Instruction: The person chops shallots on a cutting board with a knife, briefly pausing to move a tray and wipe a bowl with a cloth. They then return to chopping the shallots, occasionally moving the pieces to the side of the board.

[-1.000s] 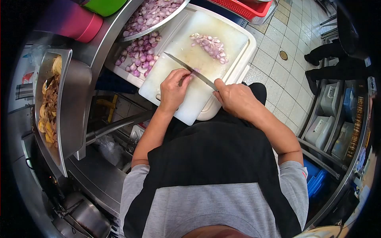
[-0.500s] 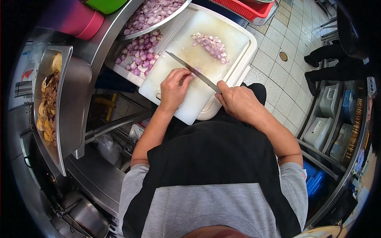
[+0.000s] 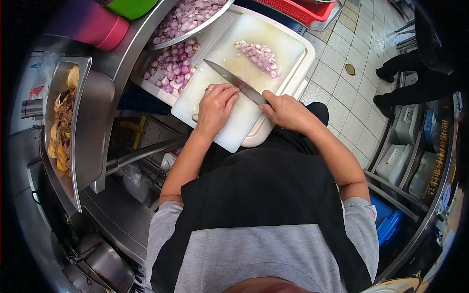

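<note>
My right hand [image 3: 287, 110] is closed round the handle of a kitchen knife [image 3: 225, 74]. Its long blade slants across the white cutting board [image 3: 244, 119], pointing to the upper left. On the near side of the blade, my left hand [image 3: 216, 108] has its fingers bent and pressed together, the tips touching or almost touching the steel. A shallot piece showed at these fingertips half a second ago; fingers and blade now mostly hide it. Beyond the knife lies a pile of cut shallots [image 3: 259, 56]. Whole peeled shallots [image 3: 176, 66] sit left of the board.
A cream plastic tub [image 3: 309, 61] supports the board. A metal bowl [image 3: 198, 30] of shallot pieces overhangs its upper left. At left are a steel counter [image 3: 128, 46] and a steel pan [image 3: 88, 132] of food. A red basket [image 3: 298, 10] is behind; another person's legs [image 3: 403, 71] stand right.
My right hand has shifted slightly up and left with the knife, its blade now lying against my left fingertips. The left fingers have turned over and closed up beside the blade.
</note>
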### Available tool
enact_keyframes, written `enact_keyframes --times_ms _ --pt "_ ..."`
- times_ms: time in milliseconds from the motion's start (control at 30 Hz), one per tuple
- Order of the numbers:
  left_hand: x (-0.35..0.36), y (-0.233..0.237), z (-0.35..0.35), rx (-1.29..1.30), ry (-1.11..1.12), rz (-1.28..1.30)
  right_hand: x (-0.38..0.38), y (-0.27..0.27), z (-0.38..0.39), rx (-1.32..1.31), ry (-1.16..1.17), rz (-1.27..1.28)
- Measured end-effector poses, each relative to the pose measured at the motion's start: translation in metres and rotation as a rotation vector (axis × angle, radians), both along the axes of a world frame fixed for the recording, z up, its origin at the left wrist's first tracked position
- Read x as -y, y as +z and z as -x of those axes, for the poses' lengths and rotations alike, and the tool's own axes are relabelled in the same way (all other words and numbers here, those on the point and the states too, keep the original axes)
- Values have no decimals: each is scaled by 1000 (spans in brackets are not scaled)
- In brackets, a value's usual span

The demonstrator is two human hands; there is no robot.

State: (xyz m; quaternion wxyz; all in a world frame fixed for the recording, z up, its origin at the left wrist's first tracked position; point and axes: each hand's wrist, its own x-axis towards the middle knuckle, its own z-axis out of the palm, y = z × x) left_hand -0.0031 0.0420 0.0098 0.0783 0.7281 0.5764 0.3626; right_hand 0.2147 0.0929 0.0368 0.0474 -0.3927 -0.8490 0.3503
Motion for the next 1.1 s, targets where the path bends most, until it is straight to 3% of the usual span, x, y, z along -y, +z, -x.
enact_keyframes --times_ms 233,433,667,967,1100 --pt "5 -3 1 32 27 4 23 33 -7 138 57 -170" --pt "5 -1 0 57 45 3 17 7 4 52 57 -211" --pt "5 -3 0 66 45 -20 25 17 -1 113 74 -224" --pt "6 -2 0 81 52 -17 26 22 2 110 60 -199" --pt "8 -4 1 56 47 -34 12 0 4 47 3 -18"
